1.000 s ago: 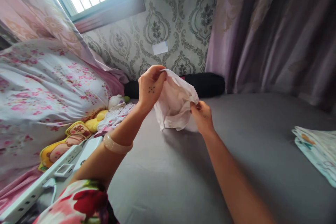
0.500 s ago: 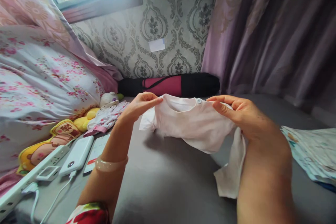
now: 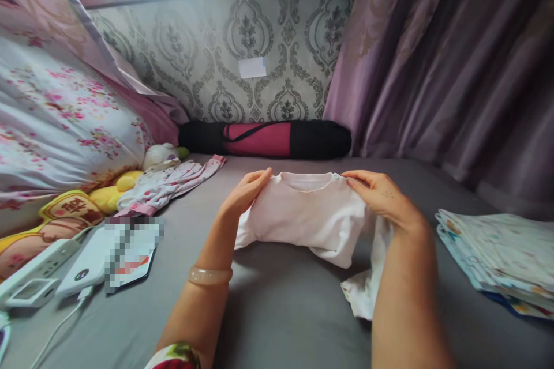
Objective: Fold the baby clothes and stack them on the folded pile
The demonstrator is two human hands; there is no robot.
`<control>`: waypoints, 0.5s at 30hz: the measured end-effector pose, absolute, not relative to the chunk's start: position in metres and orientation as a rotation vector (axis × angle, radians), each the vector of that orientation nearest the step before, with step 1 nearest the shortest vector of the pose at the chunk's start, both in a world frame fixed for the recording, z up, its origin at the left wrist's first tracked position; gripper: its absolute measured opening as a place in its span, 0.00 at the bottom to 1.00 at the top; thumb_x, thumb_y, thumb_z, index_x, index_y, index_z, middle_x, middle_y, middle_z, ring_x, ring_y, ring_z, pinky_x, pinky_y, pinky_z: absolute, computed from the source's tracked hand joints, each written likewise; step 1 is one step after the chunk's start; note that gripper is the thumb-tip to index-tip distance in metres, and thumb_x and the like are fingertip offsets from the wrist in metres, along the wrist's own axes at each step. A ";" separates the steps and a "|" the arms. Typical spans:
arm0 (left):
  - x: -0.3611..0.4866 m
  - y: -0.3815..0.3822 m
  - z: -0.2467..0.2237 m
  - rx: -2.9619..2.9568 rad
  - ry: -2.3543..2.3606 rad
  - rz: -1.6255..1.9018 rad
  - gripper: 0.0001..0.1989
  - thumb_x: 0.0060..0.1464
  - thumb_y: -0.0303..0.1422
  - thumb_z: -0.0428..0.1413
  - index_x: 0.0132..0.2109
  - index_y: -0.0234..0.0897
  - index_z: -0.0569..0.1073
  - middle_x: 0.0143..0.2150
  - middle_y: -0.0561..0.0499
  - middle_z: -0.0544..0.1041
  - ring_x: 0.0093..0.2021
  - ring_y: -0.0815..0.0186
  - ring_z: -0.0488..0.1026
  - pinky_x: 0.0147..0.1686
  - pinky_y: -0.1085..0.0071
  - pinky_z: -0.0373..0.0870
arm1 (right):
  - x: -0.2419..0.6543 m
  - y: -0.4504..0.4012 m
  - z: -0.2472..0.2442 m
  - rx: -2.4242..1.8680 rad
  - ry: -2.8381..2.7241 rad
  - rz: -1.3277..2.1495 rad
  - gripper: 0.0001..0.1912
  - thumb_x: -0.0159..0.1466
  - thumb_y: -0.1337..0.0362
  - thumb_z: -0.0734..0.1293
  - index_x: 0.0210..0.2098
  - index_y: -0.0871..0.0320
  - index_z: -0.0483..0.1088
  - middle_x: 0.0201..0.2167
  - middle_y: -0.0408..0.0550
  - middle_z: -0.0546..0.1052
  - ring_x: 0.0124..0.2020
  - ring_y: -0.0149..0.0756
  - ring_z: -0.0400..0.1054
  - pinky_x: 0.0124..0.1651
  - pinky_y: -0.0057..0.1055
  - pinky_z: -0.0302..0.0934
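Observation:
A small pale pink baby shirt (image 3: 303, 213) hangs between my hands over the grey bed sheet (image 3: 277, 311). My left hand (image 3: 249, 190) pinches its left shoulder beside the neckline. With thumb and fingers, my right hand (image 3: 381, 193) grips the other shoulder, close to a round button (image 3: 336, 176) at the collar. One sleeve (image 3: 361, 294) droops below my right wrist, its cuff low over the sheet. The shirt's lower part sags and folds beneath the chest, touching or nearly touching the bed; I cannot tell which.
Folded printed cloths (image 3: 497, 253) are stacked at the right. To the left lie a power strip (image 3: 47, 262), a white power bank (image 3: 89, 265), a partly blurred phone (image 3: 138, 265), patterned baby clothes (image 3: 168, 181) and plush toys (image 3: 108, 190). A black-and-red long bag (image 3: 259, 139) lies along the wall.
The shirt has come lower and nearer the sheet, still held at both shoulders. My hands have sunk with it, and the view has tilted down and shifted right.

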State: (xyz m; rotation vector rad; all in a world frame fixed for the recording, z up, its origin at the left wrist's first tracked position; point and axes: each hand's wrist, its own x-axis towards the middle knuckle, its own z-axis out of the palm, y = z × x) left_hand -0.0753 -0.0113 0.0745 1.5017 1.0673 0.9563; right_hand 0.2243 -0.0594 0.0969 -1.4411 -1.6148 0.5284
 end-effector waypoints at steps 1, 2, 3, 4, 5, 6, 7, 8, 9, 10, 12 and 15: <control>-0.075 -0.010 0.071 1.489 1.063 0.961 0.28 0.51 0.59 0.52 0.36 0.36 0.74 0.27 0.53 0.71 0.26 0.69 0.66 0.24 0.74 0.58 | 0.224 -0.056 0.093 -1.450 -1.612 0.539 0.16 0.57 0.53 0.65 0.36 0.54 0.79 0.34 0.48 0.81 0.35 0.42 0.72 0.36 0.36 0.65; -0.075 -0.008 0.069 1.482 1.056 0.974 0.28 0.52 0.59 0.52 0.36 0.35 0.75 0.28 0.53 0.72 0.27 0.69 0.66 0.24 0.74 0.58 | 0.224 -0.053 0.090 -1.467 -1.606 0.550 0.16 0.57 0.53 0.64 0.35 0.55 0.79 0.34 0.49 0.81 0.35 0.42 0.72 0.36 0.36 0.65; -0.076 -0.007 0.066 1.485 1.050 0.987 0.28 0.52 0.58 0.53 0.37 0.35 0.75 0.29 0.52 0.73 0.28 0.69 0.66 0.25 0.75 0.59 | 0.223 -0.050 0.087 -1.486 -1.597 0.563 0.16 0.57 0.53 0.64 0.33 0.55 0.79 0.34 0.49 0.81 0.35 0.43 0.72 0.37 0.37 0.65; -0.077 -0.006 0.064 1.502 1.052 0.988 0.26 0.51 0.56 0.54 0.38 0.35 0.76 0.30 0.52 0.73 0.29 0.69 0.67 0.26 0.75 0.59 | 0.221 -0.048 0.084 -1.504 -1.584 0.580 0.16 0.57 0.53 0.65 0.32 0.56 0.78 0.34 0.50 0.81 0.36 0.43 0.73 0.38 0.37 0.65; -0.078 -0.005 0.063 1.521 1.053 0.980 0.25 0.50 0.54 0.57 0.38 0.35 0.76 0.31 0.52 0.74 0.30 0.69 0.67 0.27 0.75 0.60 | 0.220 -0.047 0.082 -1.518 -1.572 0.602 0.16 0.56 0.52 0.65 0.31 0.57 0.78 0.33 0.50 0.81 0.36 0.43 0.73 0.39 0.37 0.65; -0.079 -0.005 0.062 1.538 1.051 0.965 0.23 0.49 0.53 0.59 0.39 0.36 0.76 0.32 0.52 0.75 0.31 0.68 0.68 0.28 0.75 0.61 | 0.218 -0.047 0.081 -1.528 -1.563 0.632 0.17 0.55 0.51 0.66 0.31 0.57 0.78 0.33 0.49 0.81 0.36 0.43 0.73 0.40 0.37 0.65; -0.080 -0.005 0.060 1.552 1.046 0.947 0.22 0.48 0.51 0.61 0.40 0.36 0.76 0.34 0.51 0.75 0.32 0.67 0.69 0.29 0.75 0.61 | 0.217 -0.047 0.081 -1.533 -1.556 0.671 0.18 0.54 0.49 0.68 0.32 0.57 0.78 0.33 0.49 0.81 0.36 0.43 0.73 0.40 0.36 0.65; -0.081 -0.005 0.059 1.563 1.043 0.928 0.22 0.47 0.49 0.62 0.40 0.36 0.76 0.35 0.51 0.76 0.34 0.67 0.69 0.30 0.74 0.62 | 0.216 -0.047 0.080 -1.534 -1.552 0.718 0.19 0.53 0.49 0.69 0.33 0.57 0.79 0.33 0.49 0.81 0.36 0.42 0.73 0.41 0.36 0.65; -0.082 -0.005 0.059 1.570 1.046 0.914 0.21 0.46 0.49 0.63 0.41 0.37 0.77 0.36 0.51 0.76 0.35 0.66 0.70 0.31 0.74 0.62 | 0.215 -0.048 0.080 -1.533 -1.548 0.766 0.20 0.52 0.48 0.70 0.34 0.57 0.79 0.34 0.49 0.81 0.36 0.42 0.73 0.41 0.35 0.65; -0.082 -0.004 0.058 1.574 1.054 0.904 0.21 0.45 0.48 0.63 0.41 0.37 0.77 0.36 0.51 0.76 0.35 0.66 0.70 0.31 0.74 0.62 | 0.214 -0.048 0.080 -1.529 -1.546 0.806 0.20 0.52 0.48 0.71 0.35 0.58 0.79 0.34 0.49 0.81 0.36 0.42 0.74 0.41 0.35 0.64; -0.083 -0.003 0.056 1.583 1.079 0.885 0.22 0.43 0.48 0.64 0.41 0.37 0.77 0.35 0.51 0.76 0.34 0.65 0.70 0.30 0.74 0.62 | 0.214 -0.049 0.080 -1.510 -1.552 0.861 0.21 0.51 0.48 0.73 0.36 0.57 0.79 0.34 0.48 0.81 0.36 0.41 0.74 0.41 0.33 0.64; -0.083 -0.002 0.054 1.597 1.132 0.882 0.22 0.42 0.50 0.64 0.38 0.36 0.77 0.31 0.52 0.75 0.31 0.66 0.69 0.27 0.74 0.60 | 0.213 -0.047 0.078 -1.494 -1.594 0.871 0.21 0.51 0.48 0.73 0.35 0.58 0.79 0.34 0.47 0.81 0.36 0.41 0.73 0.40 0.33 0.64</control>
